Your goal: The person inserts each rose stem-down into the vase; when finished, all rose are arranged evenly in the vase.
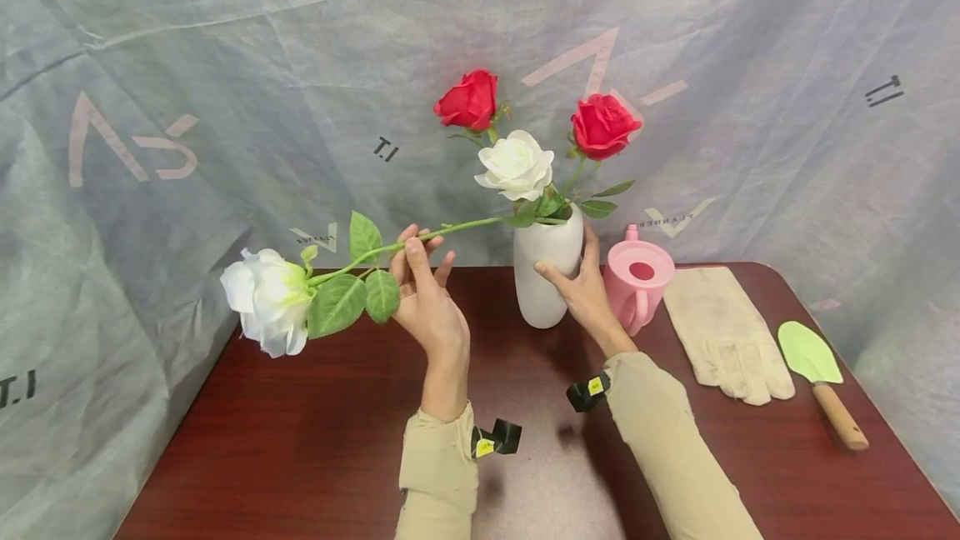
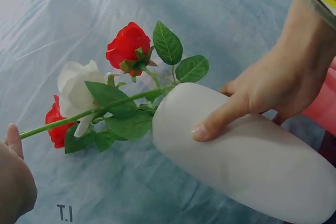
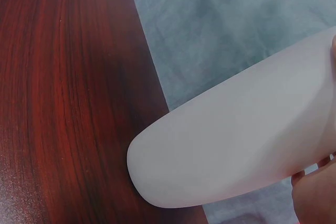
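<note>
My left hand [image 1: 431, 307] pinches the green stem of a white rose [image 1: 270, 302] between thumb and fingers. That rose lies nearly sideways, its bloom out to the left and its stem's far end at the mouth of the white vase [image 1: 536, 282]. Whether the tip is inside the mouth I cannot tell. My right hand [image 1: 588, 294] grips the vase from its right side, with the thumb across the front in the left wrist view. Out of the vase rise a left red rose [image 1: 468, 100], a right red rose [image 1: 603, 127] and another white rose [image 1: 516, 165].
A pink watering can [image 1: 637, 277] stands just right of the vase, close to my right hand. Farther right lie pale work gloves [image 1: 727, 332] and a green trowel with a wooden handle [image 1: 821, 382]. Grey cloth [image 1: 300, 107] hangs behind the dark red table [image 1: 300, 432].
</note>
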Action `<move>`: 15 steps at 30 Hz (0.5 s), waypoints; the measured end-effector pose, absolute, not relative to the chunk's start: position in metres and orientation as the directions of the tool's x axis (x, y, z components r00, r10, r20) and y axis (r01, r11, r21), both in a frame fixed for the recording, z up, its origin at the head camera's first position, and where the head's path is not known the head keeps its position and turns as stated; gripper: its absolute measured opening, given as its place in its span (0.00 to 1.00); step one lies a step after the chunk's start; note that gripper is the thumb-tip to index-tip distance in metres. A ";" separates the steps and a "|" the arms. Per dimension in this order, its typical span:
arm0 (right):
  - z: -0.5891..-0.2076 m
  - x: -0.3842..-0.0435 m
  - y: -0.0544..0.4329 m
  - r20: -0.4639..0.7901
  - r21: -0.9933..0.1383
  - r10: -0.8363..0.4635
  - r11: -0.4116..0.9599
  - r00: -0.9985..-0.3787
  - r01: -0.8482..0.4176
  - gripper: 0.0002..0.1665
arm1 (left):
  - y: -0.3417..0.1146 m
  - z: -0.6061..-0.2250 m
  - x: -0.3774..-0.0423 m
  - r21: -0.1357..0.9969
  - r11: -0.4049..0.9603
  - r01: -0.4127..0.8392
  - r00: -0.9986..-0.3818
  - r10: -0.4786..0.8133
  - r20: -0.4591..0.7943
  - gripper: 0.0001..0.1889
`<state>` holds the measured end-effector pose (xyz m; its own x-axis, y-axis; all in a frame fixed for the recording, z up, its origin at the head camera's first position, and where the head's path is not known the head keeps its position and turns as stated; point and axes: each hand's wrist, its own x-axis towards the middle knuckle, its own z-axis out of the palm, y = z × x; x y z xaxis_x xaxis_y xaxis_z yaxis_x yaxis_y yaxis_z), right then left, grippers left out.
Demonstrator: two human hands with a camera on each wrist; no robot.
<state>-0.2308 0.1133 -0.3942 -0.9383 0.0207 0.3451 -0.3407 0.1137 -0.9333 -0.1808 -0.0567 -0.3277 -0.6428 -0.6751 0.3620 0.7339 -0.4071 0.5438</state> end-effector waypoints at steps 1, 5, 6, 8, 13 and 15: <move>-0.394 -0.231 0.113 0.344 -0.933 0.021 0.115 -0.939 -0.340 0.53 | -0.056 -0.328 -0.182 0.543 -0.405 0.736 -0.640 -0.679 0.361 0.11; -0.394 -0.231 0.113 0.344 -0.933 0.024 0.123 -0.939 -0.338 0.54 | -0.052 -0.330 -0.185 0.569 -0.380 0.729 -0.640 -0.672 0.372 0.11; -0.394 -0.231 0.113 0.342 -0.933 0.024 0.125 -0.939 -0.337 0.54 | -0.050 -0.331 -0.186 0.582 -0.373 0.723 -0.645 -0.667 0.373 0.11; -0.394 -0.230 0.113 0.340 -0.934 0.024 0.128 -0.940 -0.335 0.54 | -0.046 -0.335 -0.187 0.612 -0.357 0.706 -0.658 -0.650 0.380 0.12; -0.394 -0.230 0.112 0.351 -0.929 0.024 0.136 -0.936 -0.345 0.54 | -0.032 -0.343 -0.191 0.682 -0.351 0.642 -0.717 -0.589 0.372 0.13; -0.394 -0.230 0.112 0.355 -0.927 0.023 0.136 -0.935 -0.349 0.53 | -0.028 -0.346 -0.193 0.699 -0.346 0.625 -0.732 -0.570 0.372 0.12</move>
